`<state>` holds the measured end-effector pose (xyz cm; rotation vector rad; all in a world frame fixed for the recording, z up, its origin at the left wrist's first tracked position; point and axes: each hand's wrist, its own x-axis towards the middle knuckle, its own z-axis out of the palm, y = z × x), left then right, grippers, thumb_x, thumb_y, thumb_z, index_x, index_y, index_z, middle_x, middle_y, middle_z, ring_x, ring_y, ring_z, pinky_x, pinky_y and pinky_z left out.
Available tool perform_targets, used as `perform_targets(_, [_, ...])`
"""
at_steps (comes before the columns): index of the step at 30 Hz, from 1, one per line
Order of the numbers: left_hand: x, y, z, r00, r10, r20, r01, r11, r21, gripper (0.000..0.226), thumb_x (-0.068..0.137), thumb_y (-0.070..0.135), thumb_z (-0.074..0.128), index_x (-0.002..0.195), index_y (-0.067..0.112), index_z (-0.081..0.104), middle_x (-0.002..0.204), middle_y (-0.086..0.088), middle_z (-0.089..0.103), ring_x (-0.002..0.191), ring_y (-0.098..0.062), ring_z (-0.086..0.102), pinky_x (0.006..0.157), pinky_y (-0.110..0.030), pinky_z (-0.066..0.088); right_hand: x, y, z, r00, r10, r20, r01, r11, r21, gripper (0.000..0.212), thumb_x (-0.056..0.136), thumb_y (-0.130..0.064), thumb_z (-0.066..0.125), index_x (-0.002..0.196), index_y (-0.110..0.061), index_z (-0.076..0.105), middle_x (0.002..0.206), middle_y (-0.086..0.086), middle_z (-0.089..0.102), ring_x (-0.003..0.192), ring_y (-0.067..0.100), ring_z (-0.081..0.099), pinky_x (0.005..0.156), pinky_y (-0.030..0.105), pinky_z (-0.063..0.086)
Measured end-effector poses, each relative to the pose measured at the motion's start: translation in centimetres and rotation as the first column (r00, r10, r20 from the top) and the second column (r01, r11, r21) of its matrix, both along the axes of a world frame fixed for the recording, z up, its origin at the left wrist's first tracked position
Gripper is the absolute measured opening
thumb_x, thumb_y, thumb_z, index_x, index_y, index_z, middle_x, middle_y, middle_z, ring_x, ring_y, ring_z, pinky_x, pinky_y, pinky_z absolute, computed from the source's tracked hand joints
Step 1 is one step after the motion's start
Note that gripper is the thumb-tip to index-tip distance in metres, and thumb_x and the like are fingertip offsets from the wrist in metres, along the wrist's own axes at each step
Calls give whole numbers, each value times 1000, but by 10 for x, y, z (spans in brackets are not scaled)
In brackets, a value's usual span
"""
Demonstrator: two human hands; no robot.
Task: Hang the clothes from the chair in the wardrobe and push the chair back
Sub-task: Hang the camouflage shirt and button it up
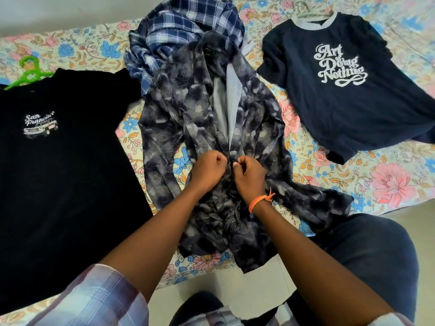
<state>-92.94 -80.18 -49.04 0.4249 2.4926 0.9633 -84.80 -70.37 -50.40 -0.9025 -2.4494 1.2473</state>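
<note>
A dark grey patterned button shirt [169, 107] lies lengthwise on the flowered bed sheet [388, 184]. My left hand [207, 169] and my right hand [249, 176] sit side by side at its front opening, each pinching one edge of the placket. A blue plaid shirt [179, 24] is bunched behind it. On the left lies a black "San Francisco" T-shirt [58, 172] on a green hanger [29, 72]. On the right lies a navy "Art of Doing Nothing" T-shirt [341, 90], with a pale hanger hook [306, 10] showing above its collar.
The bed's near edge runs under my forearms, with pale floor [235, 285] below it. My knee in dark trousers [367, 250] presses near the bed at the lower right. No chair or wardrobe is in view.
</note>
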Motion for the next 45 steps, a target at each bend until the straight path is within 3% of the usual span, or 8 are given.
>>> perform_targets(6, [49, -21, -2, 993, -70, 93, 56, 987, 148, 13, 96, 26, 58, 91, 19, 67, 84, 11, 66, 63, 3, 53, 57, -19, 37, 36, -17, -4, 998, -5, -56, 11, 994, 107, 6, 91, -4, 56, 86, -4, 57, 83, 4, 51, 76, 19, 44, 66, 22, 24])
perform_targets(13, [62, -21, 1, 1000, -14, 16, 10, 978, 206, 13, 96, 26, 58, 94, 16, 67, 89, 7, 66, 70, -3, 55, 57, -11, 35, 46, -25, 1, 997, -14, -70, 25, 986, 164, 5, 94, -5, 56, 93, -1, 60, 91, 10, 55, 81, 20, 48, 67, 24, 30])
perform_targets(22, [61, -21, -4, 979, 83, 187, -134, 952, 276, 13, 97, 24, 57, 96, 19, 69, 89, 6, 68, 80, -12, 64, 68, -31, 51, 50, -24, 0, 998, 21, -55, -10, 980, 198, 5, 93, -8, 62, 93, -2, 63, 90, 8, 59, 79, 11, 46, 68, 17, 29])
perform_targets(26, [61, -19, -5, 968, 120, 220, -177, 948, 265, 13, 97, 26, 57, 95, 23, 68, 90, 6, 70, 83, -14, 66, 76, -38, 54, 51, -24, 4, 995, 0, -99, 14, 989, 145, 3, 89, -8, 69, 88, -7, 66, 84, 1, 61, 72, 7, 51, 64, 11, 35])
perform_targets(30, [59, -16, -4, 956, 152, 249, -213, 948, 238, 17, 97, 27, 57, 98, 17, 71, 91, 5, 70, 83, -11, 65, 73, -31, 52, 49, -22, 10, 983, -109, -150, 87, 985, -149, 8, 85, -7, 73, 82, -14, 72, 81, -2, 66, 75, 2, 61, 68, 10, 46])
perform_targets(33, [57, -13, -4, 956, 150, 252, -212, 947, 242, 16, 96, 27, 57, 95, 18, 71, 86, 4, 70, 77, -11, 64, 65, -26, 48, 49, -21, 12, 978, -154, -144, 111, 957, -269, 7, 86, -7, 73, 88, -12, 77, 85, -1, 70, 81, 3, 66, 74, 15, 51])
perform_targets(41, [51, -17, -4, 959, 93, 266, -167, 947, 273, 13, 96, 24, 60, 92, 18, 70, 88, 2, 71, 84, -14, 67, 76, -33, 54, 48, -18, 10, 975, -194, -108, 147, 928, -341, 10, 88, -10, 71, 96, -10, 78, 90, -1, 72, 88, 9, 69, 83, 27, 55])
perform_targets(45, [52, -19, -2, 938, 146, 314, -242, 925, 292, 12, 96, 18, 61, 93, 16, 73, 90, -1, 73, 88, -18, 69, 82, -38, 57, 49, -17, 13, 989, -56, -139, 27, 978, -206, 17, 87, -2, 67, 99, -8, 78, 87, 2, 70, 82, 1, 64, 77, 16, 51])
